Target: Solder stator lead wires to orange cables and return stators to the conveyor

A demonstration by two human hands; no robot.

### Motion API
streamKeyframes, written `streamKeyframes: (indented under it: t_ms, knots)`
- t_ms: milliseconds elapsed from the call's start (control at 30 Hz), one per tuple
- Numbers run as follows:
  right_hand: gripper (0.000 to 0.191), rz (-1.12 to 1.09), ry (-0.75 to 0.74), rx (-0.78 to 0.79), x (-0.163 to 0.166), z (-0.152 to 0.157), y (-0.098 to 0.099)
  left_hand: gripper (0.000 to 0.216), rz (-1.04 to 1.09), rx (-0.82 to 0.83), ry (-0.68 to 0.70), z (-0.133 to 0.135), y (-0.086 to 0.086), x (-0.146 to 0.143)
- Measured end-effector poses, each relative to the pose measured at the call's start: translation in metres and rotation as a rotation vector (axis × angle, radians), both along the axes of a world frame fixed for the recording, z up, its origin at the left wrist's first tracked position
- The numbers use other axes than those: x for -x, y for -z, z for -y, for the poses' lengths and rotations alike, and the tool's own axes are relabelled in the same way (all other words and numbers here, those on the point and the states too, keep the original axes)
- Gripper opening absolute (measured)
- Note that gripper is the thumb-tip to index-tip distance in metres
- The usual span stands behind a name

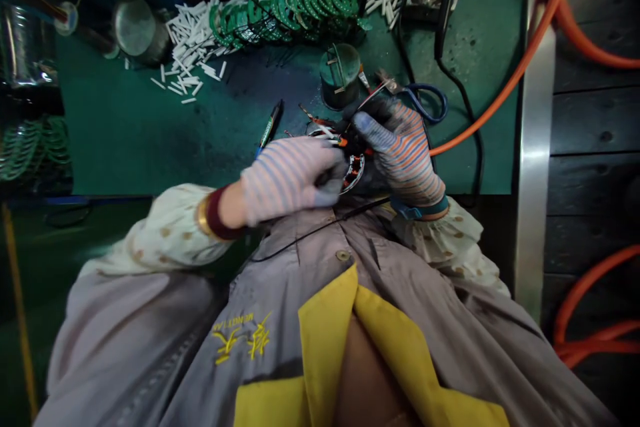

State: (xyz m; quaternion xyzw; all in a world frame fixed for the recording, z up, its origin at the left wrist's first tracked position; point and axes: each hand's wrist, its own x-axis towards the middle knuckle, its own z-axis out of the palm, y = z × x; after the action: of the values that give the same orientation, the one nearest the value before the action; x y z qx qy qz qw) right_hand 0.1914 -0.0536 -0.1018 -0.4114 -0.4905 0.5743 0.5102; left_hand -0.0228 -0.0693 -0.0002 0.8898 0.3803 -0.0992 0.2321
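A round motor stator [356, 172] with a white rim, dark windings and orange bits lies at the table's front edge, largely covered by my gloves. My left hand [295, 179], in a striped glove, curls over its left side with the fingers bent around it. On the other side my right hand [406, 150] is closed, thumb against the fingers, by the stator's dark wires; what it pinches is hidden. White sleeves [327, 133] and copper wire ends [311, 115] stick out between the hands. A thin metal rod or wire [373, 96] shows just above my right fingertips.
Behind the hands stands a round metal tin [340, 77]. Blue-handled pliers [433, 101] and a marker pen [270, 127] lie nearby. Green curved circuit boards [295, 7] and loose white tubes [193, 40] line the back. An orange hose [505, 97] crosses the right side.
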Motion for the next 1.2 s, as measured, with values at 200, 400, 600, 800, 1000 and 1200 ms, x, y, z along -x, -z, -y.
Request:
streamKeyframes:
  t_ms: [200,400,600,800,1000,1200]
  knots:
    - [0.05,-0.047,-0.029,0.109,0.007,-0.002,-0.01,0.019,0.16,0.311,0.077,0.008,-0.029,0.086]
    - [0.051,0.008,-0.091,0.101,0.017,-0.007,-0.043,0.039,0.4,-0.23,-0.326,-0.043,-0.024,0.036]
    - [0.048,0.036,0.001,0.143,0.006,-0.005,-0.027,0.024,0.642,-0.115,-0.33,-0.075,0.016,-0.002]
    - [0.046,-0.005,0.119,0.102,0.018,-0.005,-0.015,0.029,0.896,-0.091,-0.561,-0.069,0.031,0.001]
    - [0.044,-0.04,0.104,0.084,0.028,-0.005,-0.018,0.041,0.674,-0.139,-0.531,-0.048,0.033,0.009]
    - [0.048,-0.077,0.128,0.096,0.029,-0.005,-0.01,0.043,0.67,-0.145,-0.55,-0.051,0.032,0.01]
